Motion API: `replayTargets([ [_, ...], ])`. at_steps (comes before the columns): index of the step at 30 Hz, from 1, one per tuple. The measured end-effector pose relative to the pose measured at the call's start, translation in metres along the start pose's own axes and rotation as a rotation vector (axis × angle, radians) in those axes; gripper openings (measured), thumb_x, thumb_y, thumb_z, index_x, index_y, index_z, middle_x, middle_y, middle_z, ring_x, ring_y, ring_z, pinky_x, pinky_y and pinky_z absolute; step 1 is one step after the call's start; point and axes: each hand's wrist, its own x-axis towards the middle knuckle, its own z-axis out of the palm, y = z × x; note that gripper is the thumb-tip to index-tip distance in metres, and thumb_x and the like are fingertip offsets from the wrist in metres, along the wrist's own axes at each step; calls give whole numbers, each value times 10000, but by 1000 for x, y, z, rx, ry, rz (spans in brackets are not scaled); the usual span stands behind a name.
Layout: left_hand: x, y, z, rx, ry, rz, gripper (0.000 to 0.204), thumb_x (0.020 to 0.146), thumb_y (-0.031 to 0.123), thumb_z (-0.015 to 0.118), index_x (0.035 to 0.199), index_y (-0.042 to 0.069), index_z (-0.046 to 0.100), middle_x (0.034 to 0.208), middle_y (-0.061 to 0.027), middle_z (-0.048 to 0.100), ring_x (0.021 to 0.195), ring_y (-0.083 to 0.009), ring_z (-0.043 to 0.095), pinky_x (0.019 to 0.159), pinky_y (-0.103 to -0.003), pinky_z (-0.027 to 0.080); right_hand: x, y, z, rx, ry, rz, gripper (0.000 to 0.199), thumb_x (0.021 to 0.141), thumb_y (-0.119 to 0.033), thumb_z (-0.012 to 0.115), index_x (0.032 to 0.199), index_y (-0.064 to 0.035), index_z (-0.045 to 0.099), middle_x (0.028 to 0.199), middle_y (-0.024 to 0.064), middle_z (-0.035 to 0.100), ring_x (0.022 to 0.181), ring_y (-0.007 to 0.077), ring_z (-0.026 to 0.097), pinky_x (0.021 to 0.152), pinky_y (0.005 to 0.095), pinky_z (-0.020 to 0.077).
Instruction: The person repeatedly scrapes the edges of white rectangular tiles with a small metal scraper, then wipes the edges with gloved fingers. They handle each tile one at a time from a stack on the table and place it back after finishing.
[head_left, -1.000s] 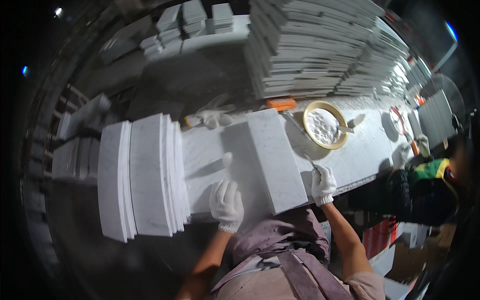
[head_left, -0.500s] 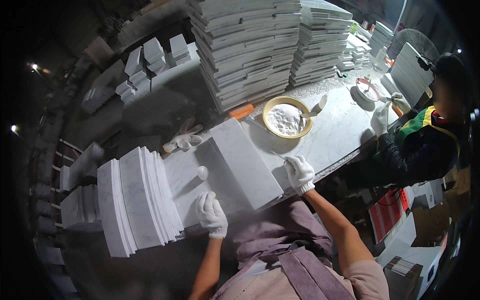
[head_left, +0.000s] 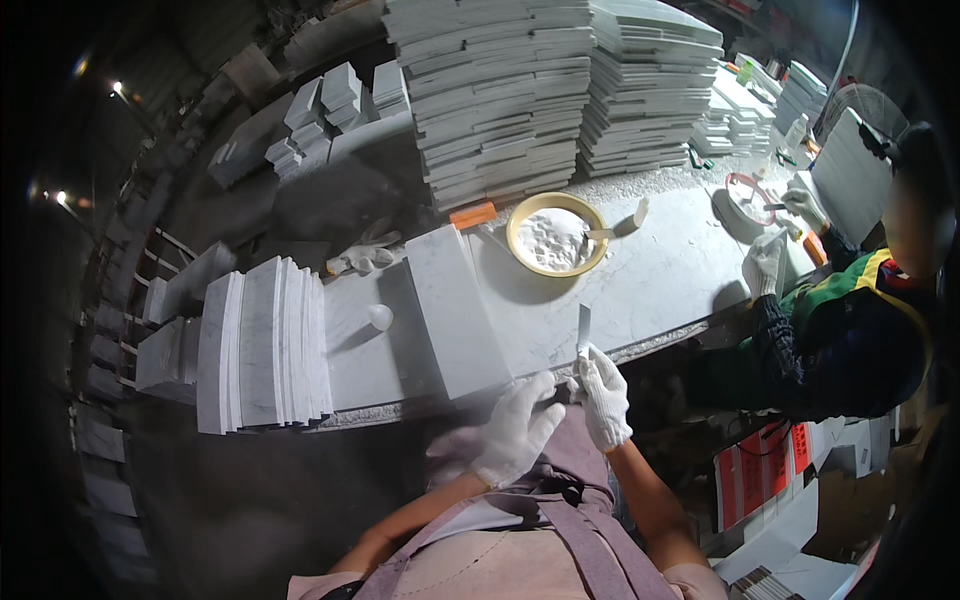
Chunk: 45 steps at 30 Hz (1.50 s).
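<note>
My right hand (head_left: 604, 402), in a white glove, is closed around a putty knife (head_left: 584, 328) whose flat metal blade points up and away from me. My left hand (head_left: 518, 432), also gloved, is off the table's near edge with fingers spread, close beside the right one and slightly blurred. Beyond both hands, a pale marble slab (head_left: 455, 312) lies at a slant on the table. A yellow-rimmed bowl (head_left: 512, 252) of white paste stands farther off, with a tool resting in it. Left of the slab is a small whitish rounded object (head_left: 380, 317).
Upright marble slabs (head_left: 262, 345) line the table's left end. Tall tile stacks (head_left: 490, 100) rise behind the bowl. An orange block (head_left: 472, 215) and a loose glove (head_left: 362, 258) lie nearby. At right, a co-worker (head_left: 850, 320) works beside a pink-rimmed bowl (head_left: 735, 190).
My left hand has moved right from the table, coming close to my right hand. The right hand has drawn nearer to me, and the knife's blade now points upward. The view has shifted.
</note>
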Motion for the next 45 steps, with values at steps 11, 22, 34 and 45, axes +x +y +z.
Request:
replayTargets([
  [11, 42, -9, 61, -668, -257, -535, 382, 1114, 264, 649, 1390, 1, 633, 1179, -35, 710, 1055, -125, 658, 942, -293, 550, -17, 19, -36, -155, 72, -123, 386, 1087, -126, 669, 1451, 2, 648, 1077, 55, 762, 701, 65, 647, 590, 220, 550],
  [22, 48, -60, 66, -723, 126, -592, 134, 1091, 129, 651, 1083, -5, 660, 1119, -100, 767, 1003, -166, 716, 950, -305, 574, -3, -3, -40, -236, -258, 78, 438, 1112, -212, 640, 1488, 12, 611, 1160, 113, 772, 857, 134, 743, 703, 291, 644],
  [34, 85, -45, 47, -631, 103, -648, 203, 1119, 230, 611, 1154, 41, 676, 967, -22, 696, 868, -132, 658, 803, -284, 540, 167, -62, -20, -841, 287, -465, 448, 997, -290, 770, 1383, -112, 631, 1262, 143, 694, 1072, 284, 715, 923, 409, 579],
  [45, 91, -54, 49, -589, 38, -774, 352, 1113, 302, 594, 1341, 37, 639, 883, -112, 703, 665, -210, 718, 591, -342, 630, 257, -85, -7, -1392, 65, -404, 295, 988, -387, 700, 1136, -164, 824, 1031, 168, 796, 998, 377, 762, 878, 459, 592],
])
